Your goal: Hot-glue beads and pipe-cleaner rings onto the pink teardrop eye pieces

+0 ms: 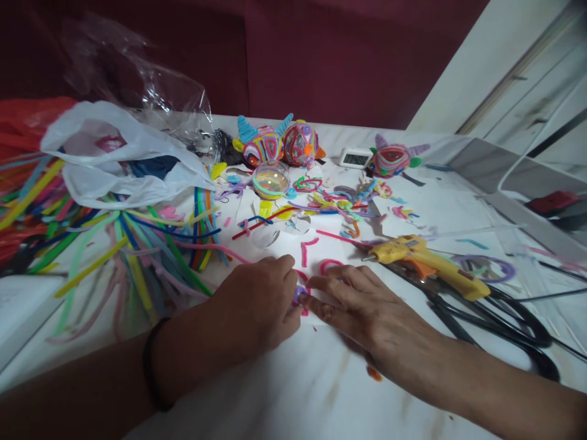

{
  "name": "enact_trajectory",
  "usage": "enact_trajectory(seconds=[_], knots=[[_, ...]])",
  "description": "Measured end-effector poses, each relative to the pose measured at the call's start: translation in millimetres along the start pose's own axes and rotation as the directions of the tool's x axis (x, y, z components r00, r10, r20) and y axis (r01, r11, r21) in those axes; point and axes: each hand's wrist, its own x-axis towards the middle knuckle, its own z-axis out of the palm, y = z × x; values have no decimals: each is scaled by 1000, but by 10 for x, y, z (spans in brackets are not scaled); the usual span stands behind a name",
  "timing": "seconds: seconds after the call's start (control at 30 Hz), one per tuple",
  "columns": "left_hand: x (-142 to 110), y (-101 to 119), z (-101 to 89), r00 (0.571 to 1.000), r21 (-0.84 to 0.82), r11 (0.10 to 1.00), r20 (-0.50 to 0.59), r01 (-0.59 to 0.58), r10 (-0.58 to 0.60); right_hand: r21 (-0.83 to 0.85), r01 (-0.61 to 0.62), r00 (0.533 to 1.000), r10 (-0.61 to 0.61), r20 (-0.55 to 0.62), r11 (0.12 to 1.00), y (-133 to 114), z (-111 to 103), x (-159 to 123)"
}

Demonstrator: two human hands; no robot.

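My left hand rests on the white table, fingers curled in a pinch on a small purple pipe-cleaner piece. My right hand lies just right of it, fingertips pressed against the same piece. Short pink pipe-cleaner bits lie just beyond the fingers. A black band circles my left wrist.
A yellow glue gun and black scissors lie to the right. A heap of coloured pipe cleaners under a white plastic bag fills the left. Pipe-cleaner balls, a clear bowl, a small digital clock stand farther back.
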Motion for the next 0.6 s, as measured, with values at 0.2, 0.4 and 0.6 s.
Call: enact_trajectory(seconds=[0.2, 0.4, 0.6], knots=[[3, 1, -1, 1000, 5, 1000, 23, 11, -11, 35, -39, 999, 38, 17, 999, -10, -4, 30], [-13, 21, -30, 999, 10, 1000, 35, 17, -17, 101, -81, 996, 76, 48, 992, -16, -44, 9], [-12, -10, 27, 999, 31, 999, -41, -27, 28, 108, -98, 993, 90, 76, 989, 0, -35, 13]])
